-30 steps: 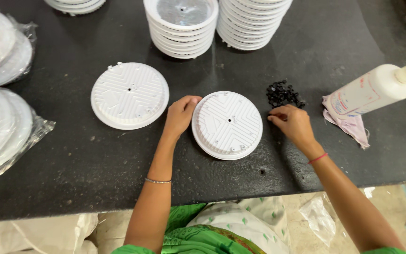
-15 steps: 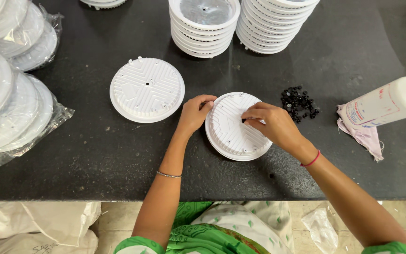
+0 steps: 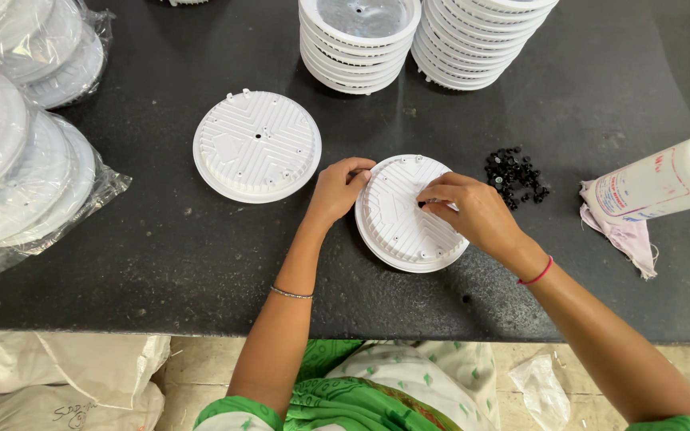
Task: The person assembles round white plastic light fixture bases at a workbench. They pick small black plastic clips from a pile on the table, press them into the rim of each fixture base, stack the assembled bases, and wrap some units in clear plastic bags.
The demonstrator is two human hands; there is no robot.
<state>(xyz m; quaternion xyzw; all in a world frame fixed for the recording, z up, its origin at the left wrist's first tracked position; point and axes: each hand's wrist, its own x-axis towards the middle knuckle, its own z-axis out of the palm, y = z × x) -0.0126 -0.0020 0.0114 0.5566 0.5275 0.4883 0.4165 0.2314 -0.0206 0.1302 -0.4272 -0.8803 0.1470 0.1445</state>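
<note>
Still pinching at one disc's centre, right hand; left hand grips its rim.

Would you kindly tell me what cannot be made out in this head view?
- Whatever the right hand pinches at the centre of the white disc: covered by its fingers.
- Shape of the small black parts: too small.
- White bottle: its top is cut off by the right edge.
- Bagged discs: cut off by the left edge.

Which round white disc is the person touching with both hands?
The white disc nearest the table edge; left hand and right hand touch it. The other loose disc lies untouched.
</note>
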